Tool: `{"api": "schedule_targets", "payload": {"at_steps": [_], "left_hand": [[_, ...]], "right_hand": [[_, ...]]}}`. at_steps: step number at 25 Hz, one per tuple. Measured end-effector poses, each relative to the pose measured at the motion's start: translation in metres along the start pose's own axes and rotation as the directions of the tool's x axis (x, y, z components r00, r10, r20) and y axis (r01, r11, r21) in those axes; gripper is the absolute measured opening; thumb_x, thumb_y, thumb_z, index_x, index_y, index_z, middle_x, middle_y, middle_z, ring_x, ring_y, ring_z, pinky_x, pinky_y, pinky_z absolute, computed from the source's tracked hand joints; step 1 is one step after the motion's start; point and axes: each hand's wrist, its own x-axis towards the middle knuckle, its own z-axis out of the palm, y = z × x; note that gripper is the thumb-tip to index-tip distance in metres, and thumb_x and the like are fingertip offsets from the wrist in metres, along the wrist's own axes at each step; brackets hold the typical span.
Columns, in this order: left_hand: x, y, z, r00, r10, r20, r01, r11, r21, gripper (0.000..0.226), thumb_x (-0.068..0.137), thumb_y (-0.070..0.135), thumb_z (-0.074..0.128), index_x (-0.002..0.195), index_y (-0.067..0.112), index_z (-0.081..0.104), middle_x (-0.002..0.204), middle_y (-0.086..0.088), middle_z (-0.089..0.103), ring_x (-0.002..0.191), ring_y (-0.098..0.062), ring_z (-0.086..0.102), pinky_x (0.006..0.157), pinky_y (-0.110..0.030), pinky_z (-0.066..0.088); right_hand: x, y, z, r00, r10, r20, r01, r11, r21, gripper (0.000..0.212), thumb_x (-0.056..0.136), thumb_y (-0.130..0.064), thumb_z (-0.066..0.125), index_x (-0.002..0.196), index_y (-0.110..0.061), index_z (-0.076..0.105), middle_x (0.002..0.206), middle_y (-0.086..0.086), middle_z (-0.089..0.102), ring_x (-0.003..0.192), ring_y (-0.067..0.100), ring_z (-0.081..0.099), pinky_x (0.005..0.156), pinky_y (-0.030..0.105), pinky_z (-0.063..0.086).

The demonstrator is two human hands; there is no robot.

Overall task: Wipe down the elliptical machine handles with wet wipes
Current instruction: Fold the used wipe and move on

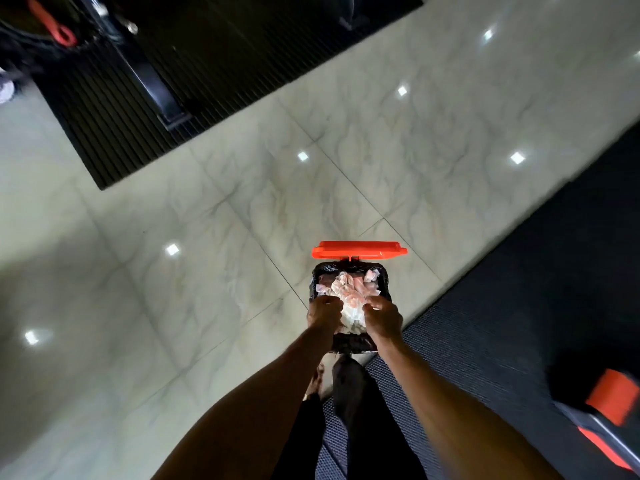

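A crumpled white wipe [351, 315] is held between both grips directly over an open bin [353, 344]. The left grip [323, 311] is clenched on the wad's left edge, fingers curled inward. The right grip [384, 317] is closed on its right edge, the thumb laid against the tissue. The bin is lined with a black bag [346, 267] and is filled with other wipes [349, 287] (white, some tinged pink). Its orange lid [358, 249] is tipped up at the far rim. The bin is set on the pale marbled floor [207, 254], just beside the edge of a dark textured mat [502, 323] at the right. A foot [348, 379] in a dark covering is seen just below the bin, partly on that mat. A ribbed black mat [114, 133] is laid at the upper left, with a black machine frame [145, 74] and a red part [45, 15] over it. A blurred orange-and-black machine part [609, 400] is seen at the lower right
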Motion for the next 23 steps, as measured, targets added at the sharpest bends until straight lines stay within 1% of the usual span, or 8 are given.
{"api": "schedule_targets", "payload": {"at_steps": [3,6,8,12,14,17,19,23], "left_hand": [[-0.028,0.007,-0.01,1.0,0.017,0.007,-0.017,0.999,-0.039,0.016,0.068,0.021,0.061,0.078,0.015,0.073,0.073,-0.01,0.068,0.066,-0.024,0.061,0.065,-0.039,0.053],[-0.058,0.012,-0.016,1.0,0.03,-0.002,-0.03,0.998,-0.06,0.016,0.082,0.016,0.062,0.092,0.01,0.073,0.074,-0.008,0.068,0.065,-0.024,0.061,0.059,-0.03,0.047],[-0.073,0.012,-0.018,0.999,0.042,-0.003,-0.042,0.995,-0.087,0.017,0.086,0.012,0.059,0.096,0.007,0.072,0.077,-0.008,0.068,0.069,-0.024,0.061,0.056,-0.028,0.047],[-0.105,0.007,-0.018,0.998,0.057,-0.024,-0.06,0.989,-0.135,0.011,0.09,0.008,0.057,0.09,0.006,0.068,0.078,-0.01,0.064,0.072,-0.025,0.059,0.055,-0.028,0.046],[-0.122,0.002,-0.015,0.996,0.078,-0.037,-0.083,0.984,-0.155,0.012,0.09,0.007,0.058,0.083,0.009,0.067,0.079,-0.011,0.063,0.072,-0.024,0.058,0.056,-0.029,0.046],[-0.147,-0.002,-0.011,0.993,0.099,-0.068,-0.11,0.978,-0.177,0.004,0.079,0.013,0.064,0.079,0.011,0.067,0.077,-0.011,0.063,0.066,-0.024,0.056,0.057,-0.03,0.049],[-0.165,-0.009,-0.008,0.988,0.117,-0.102,-0.135,0.972,-0.191,0.007,0.071,0.016,0.063,0.076,0.012,0.068,0.075,-0.013,0.064,0.064,-0.025,0.057,0.058,-0.031,0.05],[-0.207,-0.045,-0.016,0.98,0.114,-0.163,-0.161,0.935,-0.315,0.017,0.091,0.001,0.056,0.078,0.008,0.064,0.074,-0.013,0.059,0.058,-0.022,0.053,0.056,-0.027,0.046]], "right_hand": [[-0.026,-0.014,-0.014,0.999,-0.032,-0.008,0.032,0.999,-0.019,0.031,0.097,-0.019,0.061,0.126,-0.017,0.074,0.135,0.01,0.069,0.126,0.03,0.063,0.105,0.034,0.046],[-0.053,-0.023,-0.027,0.997,-0.077,-0.007,0.076,0.997,-0.026,0.031,0.098,-0.018,0.06,0.125,-0.013,0.073,0.133,0.011,0.07,0.124,0.03,0.064,0.104,0.035,0.047],[-0.069,-0.027,-0.036,0.996,-0.087,0.008,0.087,0.996,-0.014,0.03,0.098,-0.017,0.06,0.124,-0.012,0.073,0.132,0.012,0.071,0.122,0.03,0.065,0.1,0.033,0.048],[-0.093,-0.029,-0.058,0.995,-0.091,0.043,0.09,0.996,0.02,0.03,0.1,-0.019,0.059,0.127,-0.011,0.07,0.133,0.011,0.07,0.122,0.027,0.065,0.099,0.031,0.047],[-0.104,-0.026,-0.068,0.994,-0.103,0.043,0.101,0.993,0.058,0.029,0.099,-0.023,0.059,0.124,-0.016,0.072,0.13,0.006,0.072,0.111,0.022,0.066,0.088,0.027,0.049],[-0.118,-0.02,-0.081,0.99,-0.127,0.06,0.121,0.988,0.096,0.026,0.099,-0.027,0.059,0.122,-0.021,0.071,0.125,0.0,0.073,0.097,0.017,0.063,0.066,0.016,0.041],[-0.131,-0.015,-0.092,0.985,-0.149,0.088,0.138,0.983,0.122,0.028,0.102,-0.022,0.058,0.127,-0.015,0.068,0.126,0.002,0.07,0.106,0.023,0.065,0.072,0.019,0.046],[-0.162,0.004,-0.103,0.961,-0.195,0.196,0.173,0.977,0.125,0.025,0.105,-0.022,0.058,0.126,-0.014,0.068,0.122,0.005,0.071,0.11,0.026,0.069,0.1,0.041,0.056]]}}
